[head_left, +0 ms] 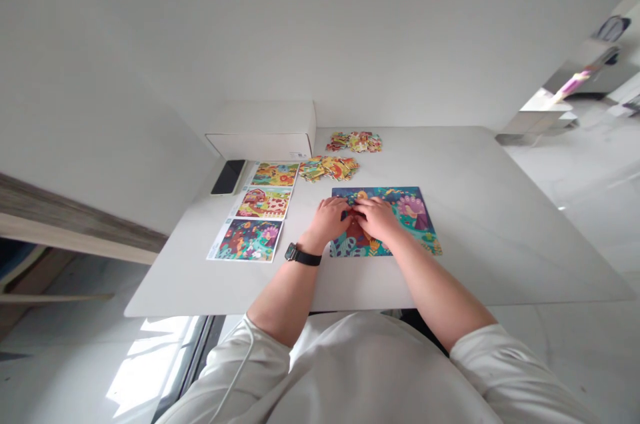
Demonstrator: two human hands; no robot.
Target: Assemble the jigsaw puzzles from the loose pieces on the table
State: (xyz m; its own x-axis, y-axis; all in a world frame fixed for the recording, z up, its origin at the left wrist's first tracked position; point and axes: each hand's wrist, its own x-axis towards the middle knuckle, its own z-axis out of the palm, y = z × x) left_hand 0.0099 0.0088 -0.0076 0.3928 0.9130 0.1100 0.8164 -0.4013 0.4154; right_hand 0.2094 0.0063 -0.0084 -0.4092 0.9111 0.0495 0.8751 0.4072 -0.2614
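Under my black watch strap [307,257] and pale off-white sleeves [515,357], I see the puzzle [423,232] in deep blue and teal with a purple peacock [412,207], the nearer pile of pieces [331,169] mostly yellow and orange.

The widest way for another hand runs over the tabletop [510,224] right of the jigsaw puzzle [414,207], out beyond the right forearm, and back toward the wall [410,37]. Left of the puzzle, a lane separates it from the three printed pictures [251,240], but the left wrist with its smartwatch [303,255] bars it. Behind the puzzle, only a slim gap leads past the nearer pile of pieces [329,169]; the farther pile [356,141] and white box [260,145] obstruct the back. The left hand [331,219] and right hand [376,216] cover the puzzle's left-middle part from above.
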